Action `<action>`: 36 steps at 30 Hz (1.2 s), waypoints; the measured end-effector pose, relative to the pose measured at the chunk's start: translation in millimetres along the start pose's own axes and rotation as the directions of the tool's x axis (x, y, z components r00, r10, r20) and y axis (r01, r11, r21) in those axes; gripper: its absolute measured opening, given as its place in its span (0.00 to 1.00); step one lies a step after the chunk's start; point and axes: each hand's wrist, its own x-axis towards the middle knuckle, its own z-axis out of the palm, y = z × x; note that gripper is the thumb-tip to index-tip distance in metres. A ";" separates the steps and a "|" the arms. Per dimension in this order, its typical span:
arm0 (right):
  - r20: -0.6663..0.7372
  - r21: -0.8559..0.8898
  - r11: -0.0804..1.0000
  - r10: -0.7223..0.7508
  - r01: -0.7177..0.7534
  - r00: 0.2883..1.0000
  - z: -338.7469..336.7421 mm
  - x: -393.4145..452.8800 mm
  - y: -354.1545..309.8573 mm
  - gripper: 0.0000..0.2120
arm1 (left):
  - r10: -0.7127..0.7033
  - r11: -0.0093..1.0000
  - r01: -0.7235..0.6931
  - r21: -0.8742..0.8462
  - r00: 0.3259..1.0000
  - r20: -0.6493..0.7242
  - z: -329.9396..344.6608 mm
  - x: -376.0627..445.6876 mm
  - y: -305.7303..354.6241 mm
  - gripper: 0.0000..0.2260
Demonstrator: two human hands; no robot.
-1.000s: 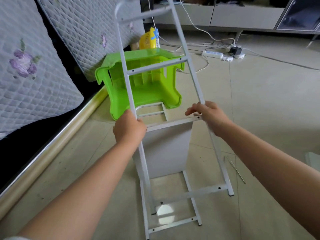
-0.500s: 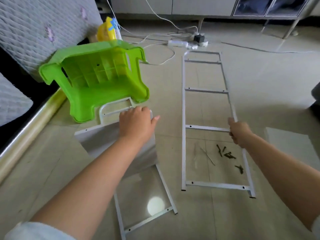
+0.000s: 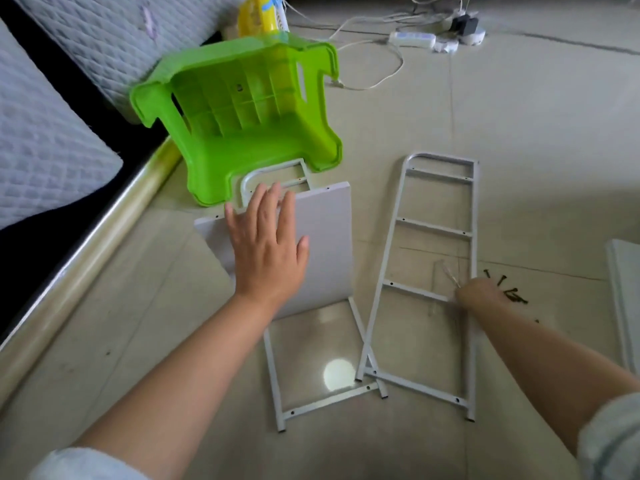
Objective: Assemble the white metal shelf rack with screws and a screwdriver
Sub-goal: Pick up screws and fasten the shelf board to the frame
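The tiled floor (image 3: 519, 116) is filling most of the frame, with quilted mattresses (image 3: 52, 140) leaning along the upper left. A green plastic stool (image 3: 242, 116) is lying tipped on its side in the upper middle, its underside facing the camera. Just below it, one white ladder-shaped side frame (image 3: 273, 372) is lying flat on the floor, its rounded top end tucked against the stool, and a white shelf panel (image 3: 325, 237) is sitting across its upper half. The left hand (image 3: 266, 247) is hovering over or resting on this panel in the centre of the frame, fingers straight and spread, gripping nothing; whether it is actually touching cannot be told. A second side frame (image 3: 398, 251) is lying flat to the right of the first, their lower ends crossing near the bottom middle. The right hand (image 3: 474, 292) is reaching down at this second frame's right rail beside a lower rung, but the forearm is hiding the fingers, so whether they are apart or clamped on anything cannot be told. Another white panel (image 3: 627, 299) is showing at the right edge. A white power strip (image 3: 412, 39) with cables is lying at the top. Dark screws (image 3: 512, 292) are lying scattered just right of the right hand, and a thin, blurred metal tool (image 3: 450, 273) is lying just above it.
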 end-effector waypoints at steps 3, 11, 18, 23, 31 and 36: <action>-0.154 -0.222 0.953 -0.242 0.205 0.958 1.0 -24.7 -30.8 0.17 | 0.132 0.977 -0.149 -0.151 0.985 -0.113 2.4 -47.4 -17.0 0.12; 0.261 0.128 0.799 -0.598 0.587 0.758 66.4 -93.0 -105.6 0.23 | -0.526 0.599 0.799 -0.045 0.436 0.730 20.4 -133.7 -38.7 0.09; 0.198 -0.023 0.868 -0.482 0.496 0.853 88.3 -89.8 -118.1 0.09 | -0.438 0.353 0.935 0.030 0.137 0.888 63.5 -133.3 -32.6 0.20; 0.265 0.035 0.843 -0.526 0.537 0.809 90.7 -88.5 -119.1 0.14 | -0.519 0.391 0.909 0.143 0.089 0.850 77.2 -130.0 -27.8 0.22; 0.244 0.389 0.816 -0.538 0.427 0.807 86.0 -86.3 -120.7 0.15 | -0.519 0.470 0.881 0.053 0.227 0.824 71.2 -121.6 -34.7 0.28; 0.216 0.633 0.706 -0.554 0.317 0.804 79.9 -102.6 -129.7 0.15 | -0.590 0.498 0.864 -0.075 0.401 0.701 56.4 -99.0 -35.8 0.23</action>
